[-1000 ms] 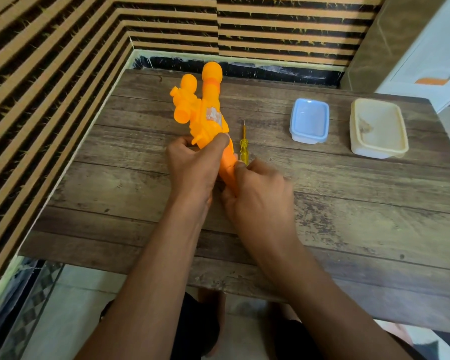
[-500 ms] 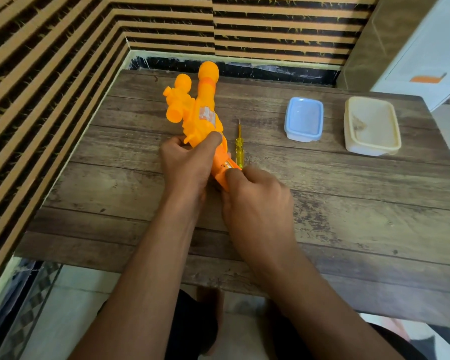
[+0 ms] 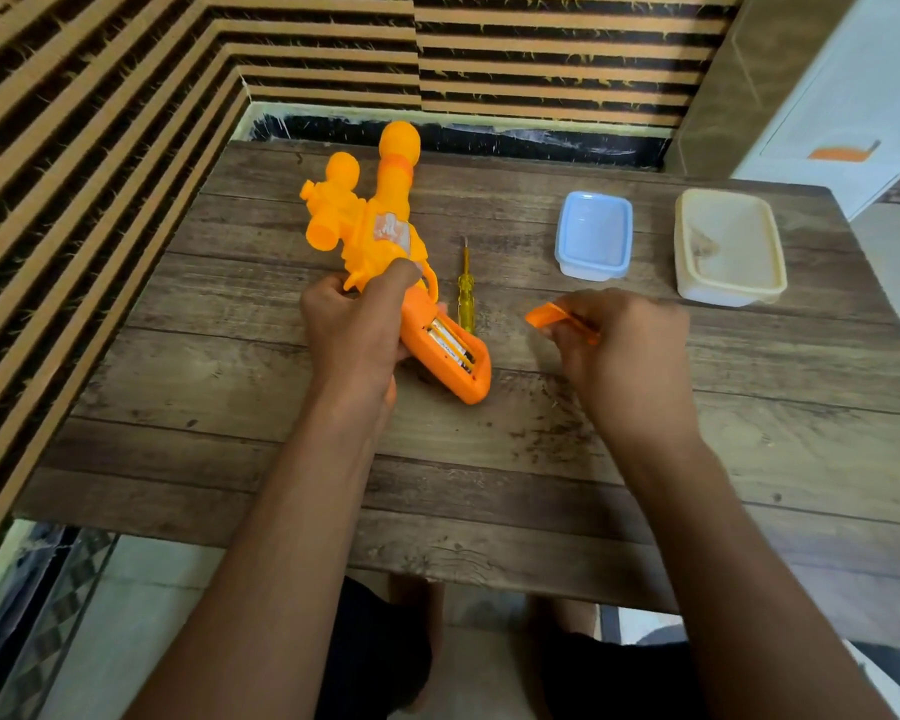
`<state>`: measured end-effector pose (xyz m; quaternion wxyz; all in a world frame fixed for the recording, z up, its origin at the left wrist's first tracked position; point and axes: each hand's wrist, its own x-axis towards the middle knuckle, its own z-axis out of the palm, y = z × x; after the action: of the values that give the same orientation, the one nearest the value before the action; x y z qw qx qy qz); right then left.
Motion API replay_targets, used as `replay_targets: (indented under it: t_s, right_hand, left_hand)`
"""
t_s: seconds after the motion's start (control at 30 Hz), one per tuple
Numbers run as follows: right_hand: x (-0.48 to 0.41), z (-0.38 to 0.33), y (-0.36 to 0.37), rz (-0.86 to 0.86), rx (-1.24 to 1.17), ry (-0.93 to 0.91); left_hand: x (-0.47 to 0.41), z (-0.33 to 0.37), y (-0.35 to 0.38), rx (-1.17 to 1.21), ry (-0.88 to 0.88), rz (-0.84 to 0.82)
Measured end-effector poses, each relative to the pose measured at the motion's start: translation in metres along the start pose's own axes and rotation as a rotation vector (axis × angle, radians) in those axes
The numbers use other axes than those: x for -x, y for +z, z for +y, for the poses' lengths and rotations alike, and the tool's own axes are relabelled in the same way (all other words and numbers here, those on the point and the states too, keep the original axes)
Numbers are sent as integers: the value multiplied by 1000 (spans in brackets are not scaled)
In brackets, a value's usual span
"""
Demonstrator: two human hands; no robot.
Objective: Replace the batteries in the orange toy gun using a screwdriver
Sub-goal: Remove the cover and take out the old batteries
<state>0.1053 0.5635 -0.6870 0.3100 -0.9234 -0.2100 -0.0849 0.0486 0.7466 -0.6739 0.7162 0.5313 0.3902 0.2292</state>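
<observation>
Lying on the wooden counter (image 3: 489, 485), the orange toy gun (image 3: 385, 241) shows batteries (image 3: 450, 345) in its open handle. The left hand (image 3: 354, 330) grips the gun tight; the right hand (image 3: 614, 340) pinches the orange cover (image 3: 546, 317). A yellow screwdriver (image 3: 466, 288) lies just beside the gun.

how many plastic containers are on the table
2. A blue container sits at the far side of the table, and a cream container lies just right of it.

Orange plastic toy gun (image 3: 385, 220): smooth, slightly glossy.
Yellow translucent plastic screwdriver (image 3: 466, 293): glossy handle.
Brown wood-grain counter (image 3: 749, 433): matt, scuffed.
Pale blue plastic box (image 3: 593, 235), at 1 o'clock: smooth, translucent.
</observation>
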Motion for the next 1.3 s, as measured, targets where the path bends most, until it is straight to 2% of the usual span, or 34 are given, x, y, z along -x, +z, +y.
replay_targets:
  t_s: [0.1,0.43,0.83,1.17,1.3]
  right_hand:
    - [-6,11,-6,-113,-22,-2]
    - [-4,14,-1,-165,111,-33]
    - [-4,4,7,-84,148,15]
    - [3,-1,-6,-310,196,37]
    - [3,-1,-1,-228,122,7]
  left_hand:
    - [-1,-1,0,-20,12,-27]
    - [-1,-1,-1,-9,5,-48]
    - [0,0,-1,9,-2,-59]
    - [-2,0,-2,12,-16,-65]
    - [-1,1,-3,-4,-12,-84]
